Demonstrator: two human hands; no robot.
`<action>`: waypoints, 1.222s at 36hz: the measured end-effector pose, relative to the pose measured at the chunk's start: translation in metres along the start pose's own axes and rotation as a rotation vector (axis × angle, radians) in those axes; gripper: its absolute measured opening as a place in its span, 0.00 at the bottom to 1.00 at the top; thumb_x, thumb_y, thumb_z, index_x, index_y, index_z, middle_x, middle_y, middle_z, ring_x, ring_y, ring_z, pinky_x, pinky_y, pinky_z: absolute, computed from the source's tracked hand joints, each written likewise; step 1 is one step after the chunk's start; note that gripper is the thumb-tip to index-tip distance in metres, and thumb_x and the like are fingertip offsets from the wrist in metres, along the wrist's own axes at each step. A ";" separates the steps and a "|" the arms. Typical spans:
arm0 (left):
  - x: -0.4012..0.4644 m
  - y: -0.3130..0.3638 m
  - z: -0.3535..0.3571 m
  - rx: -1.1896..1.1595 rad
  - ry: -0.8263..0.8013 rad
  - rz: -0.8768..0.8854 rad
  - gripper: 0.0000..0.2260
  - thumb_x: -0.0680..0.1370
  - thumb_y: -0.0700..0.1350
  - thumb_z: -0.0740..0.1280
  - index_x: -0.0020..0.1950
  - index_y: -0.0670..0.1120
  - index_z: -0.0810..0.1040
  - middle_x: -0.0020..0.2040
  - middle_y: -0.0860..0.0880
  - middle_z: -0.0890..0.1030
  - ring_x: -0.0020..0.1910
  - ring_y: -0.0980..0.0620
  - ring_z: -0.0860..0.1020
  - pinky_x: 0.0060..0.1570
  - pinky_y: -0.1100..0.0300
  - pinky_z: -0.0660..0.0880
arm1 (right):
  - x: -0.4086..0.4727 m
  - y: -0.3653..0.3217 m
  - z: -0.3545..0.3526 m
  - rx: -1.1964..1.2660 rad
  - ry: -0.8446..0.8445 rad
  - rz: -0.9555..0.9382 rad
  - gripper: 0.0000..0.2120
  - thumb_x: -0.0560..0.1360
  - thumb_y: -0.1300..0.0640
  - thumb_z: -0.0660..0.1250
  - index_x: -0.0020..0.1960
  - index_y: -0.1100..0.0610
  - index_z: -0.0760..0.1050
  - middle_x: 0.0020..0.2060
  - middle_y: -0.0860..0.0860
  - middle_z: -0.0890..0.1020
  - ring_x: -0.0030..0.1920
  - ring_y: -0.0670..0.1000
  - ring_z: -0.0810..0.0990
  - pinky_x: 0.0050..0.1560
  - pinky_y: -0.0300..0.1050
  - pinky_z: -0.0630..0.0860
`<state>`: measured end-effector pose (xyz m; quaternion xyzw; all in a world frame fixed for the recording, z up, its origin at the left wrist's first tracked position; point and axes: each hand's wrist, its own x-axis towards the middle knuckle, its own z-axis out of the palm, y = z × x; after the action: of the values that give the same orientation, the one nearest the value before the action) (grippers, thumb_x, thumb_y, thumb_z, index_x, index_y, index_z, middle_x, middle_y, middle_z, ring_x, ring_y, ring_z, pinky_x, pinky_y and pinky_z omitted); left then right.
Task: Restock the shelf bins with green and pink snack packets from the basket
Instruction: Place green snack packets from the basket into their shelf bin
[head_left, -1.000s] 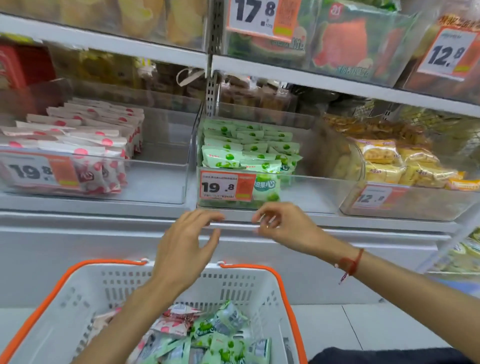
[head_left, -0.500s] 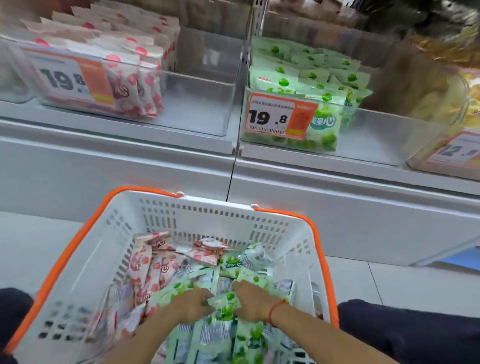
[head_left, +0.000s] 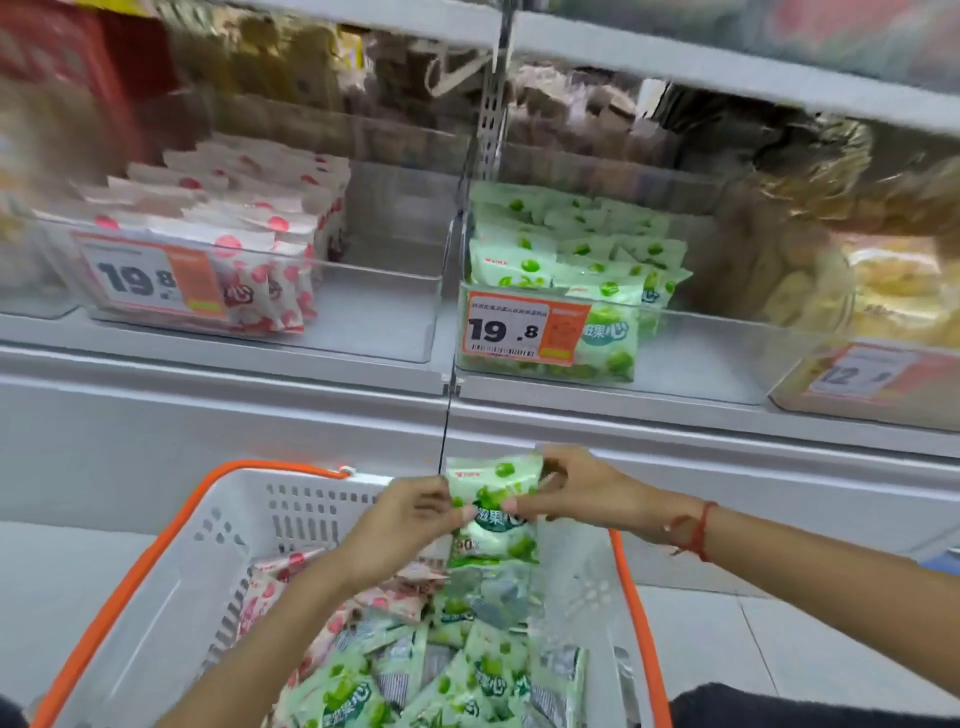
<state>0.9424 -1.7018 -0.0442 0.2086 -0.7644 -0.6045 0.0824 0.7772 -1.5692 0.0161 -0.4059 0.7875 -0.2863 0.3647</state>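
Both hands now up out of the basket (head_left: 171, 566), raised above its far rim; half a second ago they were down among the loose packets, fingers buried in the green ones. Left hand (head_left: 402, 519) pinches the left edge of a green snack packet (head_left: 493, 512), thumb and fingertips closed on it; right hand (head_left: 576, 491) pinches the packet's upper right corner and side, fingers curled round it. Packet held upright between the two hands, printed face toward the camera, in the air in front of the white shelf front and below the green bin (head_left: 675, 358). Whether more than one packet is stacked in the grip, cannot tell. A red cord (head_left: 696, 530) sits on the right wrist. Basket, white with orange rim, holds a loose pile: green packets (head_left: 467, 675) toward the near and right side, pink packets (head_left: 270, 582) toward the left and far side. View has tilted upward since the earlier frame: shelf bins sit lower in the picture and an upper shelf edge shows. Pink bin (head_left: 379, 332), left, holds a row of pink-dotted packets on its left part, price tag 19.8 on its front. Green bin, right of the divider, holds green packets in its left part, tag 19.8 likewise. Further right, a bin of yellow snacks (head_left: 893, 301), blurred.
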 end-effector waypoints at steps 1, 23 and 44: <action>0.004 0.014 -0.002 0.006 0.043 0.048 0.15 0.71 0.52 0.70 0.49 0.42 0.81 0.45 0.45 0.83 0.46 0.51 0.82 0.51 0.59 0.78 | -0.005 -0.009 -0.010 0.018 0.035 0.007 0.24 0.69 0.52 0.76 0.58 0.64 0.75 0.51 0.61 0.81 0.48 0.57 0.81 0.48 0.50 0.79; 0.083 0.150 -0.005 0.874 0.511 0.653 0.11 0.79 0.53 0.63 0.61 0.55 0.78 0.55 0.58 0.80 0.57 0.54 0.74 0.54 0.61 0.59 | 0.010 -0.031 -0.208 0.023 0.637 0.225 0.14 0.70 0.54 0.75 0.45 0.64 0.76 0.39 0.52 0.74 0.37 0.49 0.72 0.31 0.38 0.68; 0.083 0.148 -0.005 0.844 0.495 0.604 0.13 0.79 0.55 0.62 0.62 0.57 0.77 0.56 0.59 0.80 0.54 0.55 0.73 0.55 0.61 0.59 | 0.066 -0.022 -0.209 0.017 0.543 0.330 0.29 0.66 0.56 0.78 0.57 0.67 0.67 0.54 0.59 0.79 0.52 0.55 0.80 0.54 0.50 0.78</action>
<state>0.8370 -1.7140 0.0882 0.1312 -0.9230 -0.1299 0.3377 0.5912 -1.6036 0.1296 -0.1783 0.9089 -0.3279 0.1862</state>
